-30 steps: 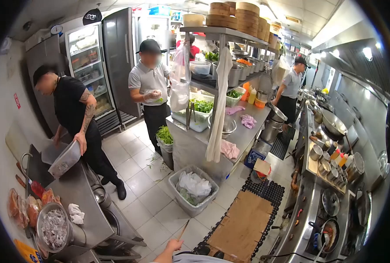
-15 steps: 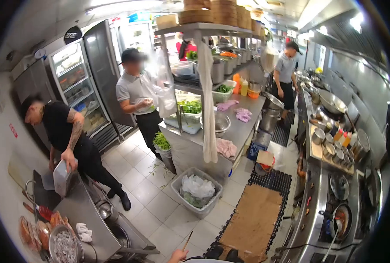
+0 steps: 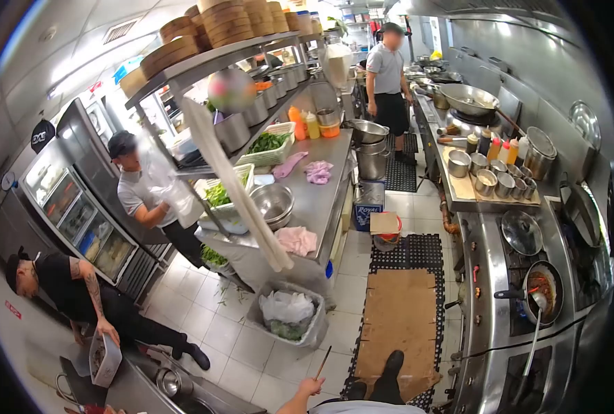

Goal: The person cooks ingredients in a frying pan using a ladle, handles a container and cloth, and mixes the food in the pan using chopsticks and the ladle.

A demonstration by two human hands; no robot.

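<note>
At the bottom of the head view, my left hand is closed around a thin brown stick, which points up and away over the floor tiles. Whether it is a single stick or a pair of chopsticks I cannot tell. My right hand is out of view. To the right, on the stove, a dark pan holds reddish-brown food. A long-handled ladle rests with its bowl in that pan. My shoes are on and beside the cardboard on the floor.
Cardboard lies over a black rubber mat. A grey tub with plastic bags stands by the steel counter. Seasoning pots line the stove's back. One person stands in the aisle, another by the fridges, a third bends at left.
My view has turned to the right, so the stove shows more fully. One of my feet has stepped forward onto the cardboard. The person at left has tipped the container. My left hand still grips the stick.
</note>
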